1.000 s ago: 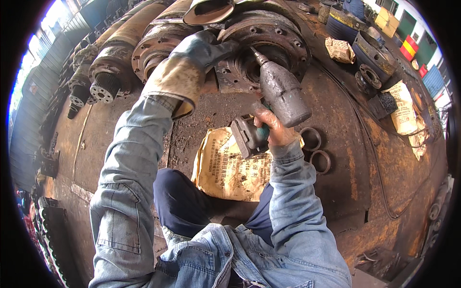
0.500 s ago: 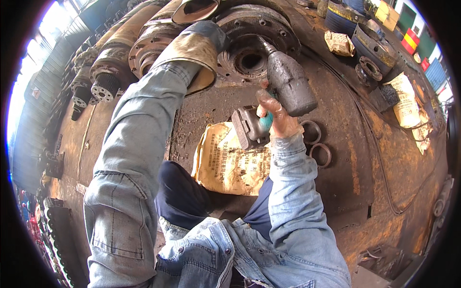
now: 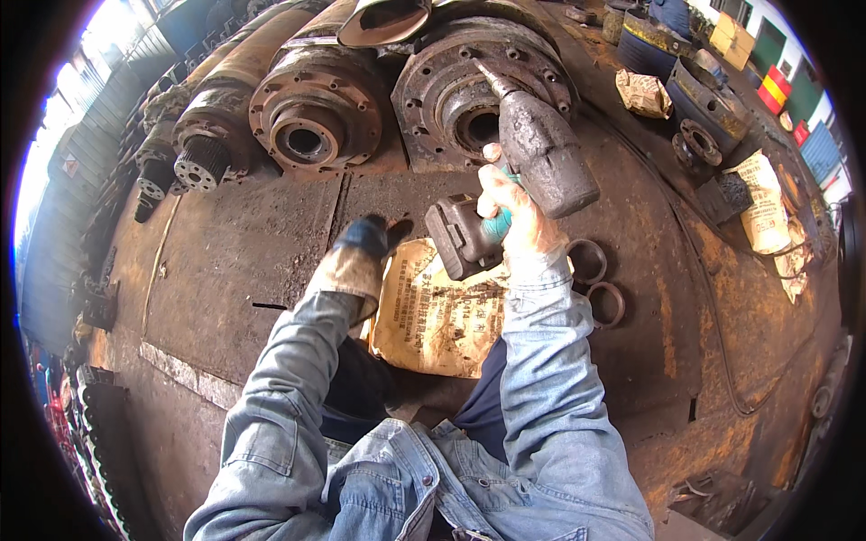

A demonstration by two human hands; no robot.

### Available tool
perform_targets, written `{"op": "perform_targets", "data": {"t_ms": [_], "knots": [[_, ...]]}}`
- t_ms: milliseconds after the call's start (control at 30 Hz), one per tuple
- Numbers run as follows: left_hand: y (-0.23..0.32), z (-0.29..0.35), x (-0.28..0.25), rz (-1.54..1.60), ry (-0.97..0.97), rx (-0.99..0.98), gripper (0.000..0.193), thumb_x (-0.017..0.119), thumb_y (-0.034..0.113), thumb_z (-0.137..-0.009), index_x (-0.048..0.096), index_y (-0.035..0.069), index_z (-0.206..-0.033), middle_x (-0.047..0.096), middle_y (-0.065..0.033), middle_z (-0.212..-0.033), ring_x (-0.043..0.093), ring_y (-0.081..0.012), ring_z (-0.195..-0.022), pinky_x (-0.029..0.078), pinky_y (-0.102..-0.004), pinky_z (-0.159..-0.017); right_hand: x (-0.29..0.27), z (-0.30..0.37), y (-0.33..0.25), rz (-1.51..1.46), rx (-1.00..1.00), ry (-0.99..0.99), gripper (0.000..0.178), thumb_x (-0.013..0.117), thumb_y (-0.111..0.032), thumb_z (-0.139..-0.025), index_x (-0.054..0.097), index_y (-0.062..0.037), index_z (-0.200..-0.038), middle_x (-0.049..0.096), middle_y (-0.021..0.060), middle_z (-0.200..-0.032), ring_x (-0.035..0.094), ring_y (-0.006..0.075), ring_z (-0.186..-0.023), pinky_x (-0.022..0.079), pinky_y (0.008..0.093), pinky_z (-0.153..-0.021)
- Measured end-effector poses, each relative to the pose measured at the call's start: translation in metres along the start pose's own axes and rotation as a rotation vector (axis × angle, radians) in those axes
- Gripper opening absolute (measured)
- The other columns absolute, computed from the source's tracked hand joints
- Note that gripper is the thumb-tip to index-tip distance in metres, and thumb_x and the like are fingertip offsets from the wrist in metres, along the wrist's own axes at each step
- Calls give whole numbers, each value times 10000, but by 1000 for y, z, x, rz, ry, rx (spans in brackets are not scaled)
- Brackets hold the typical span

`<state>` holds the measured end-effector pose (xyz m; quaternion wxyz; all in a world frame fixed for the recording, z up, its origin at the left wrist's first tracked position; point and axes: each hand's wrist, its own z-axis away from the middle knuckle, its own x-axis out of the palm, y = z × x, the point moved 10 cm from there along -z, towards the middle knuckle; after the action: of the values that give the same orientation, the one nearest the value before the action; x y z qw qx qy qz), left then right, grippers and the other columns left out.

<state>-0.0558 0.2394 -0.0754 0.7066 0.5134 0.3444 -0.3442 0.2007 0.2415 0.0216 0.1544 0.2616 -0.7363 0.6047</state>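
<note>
My right hand, in a thin clear glove, grips the teal handle of a dark, grimy cordless impact wrench. Its battery hangs at the handle's lower end. The narrow tip points up and left, in front of a round bolted flange on a large cylinder; whether it touches cannot be told. Low over the left edge of a paper sack is my left hand, in a blue and pale work glove. Its fingers are foreshortened and smeared, with nothing visible in them.
More rusty cylinders with flanged ends lie in a row at the far left. Two metal rings rest right of the sack. A cable curves over the steel floor. Toward the right stand a flanged part and another sack.
My left hand has come back and down from before the flange to the sack's left edge, uncovering the cylinder ends. My right hand and the impact wrench have hardly moved.
</note>
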Motion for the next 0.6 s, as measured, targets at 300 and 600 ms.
{"op": "perform_targets", "data": {"t_ms": [300, 600], "knots": [[-88, -32, 77, 228, -96, -94, 462, 678, 384, -932, 641, -66, -1031, 711, -181, -842, 711, -221, -718, 601, -348, -613, 8, -27, 27, 154, -58, -39, 297, 665, -193, -895, 649, -2, -1122, 606, 24, -939, 527, 119, -706, 443, 264, -698], [-64, -24, 80, 602, -190, -66, 468, 672, 382, -938, 646, -76, -1034, 720, -180, -867, 718, -221, -735, 603, -342, -630, 19, -31, 43, 133, -113, -7, 189, 550, -148, -920, 578, -10, -1045, 506, 24, -838, 468, 108, -752, 425, 267, -815]]}}
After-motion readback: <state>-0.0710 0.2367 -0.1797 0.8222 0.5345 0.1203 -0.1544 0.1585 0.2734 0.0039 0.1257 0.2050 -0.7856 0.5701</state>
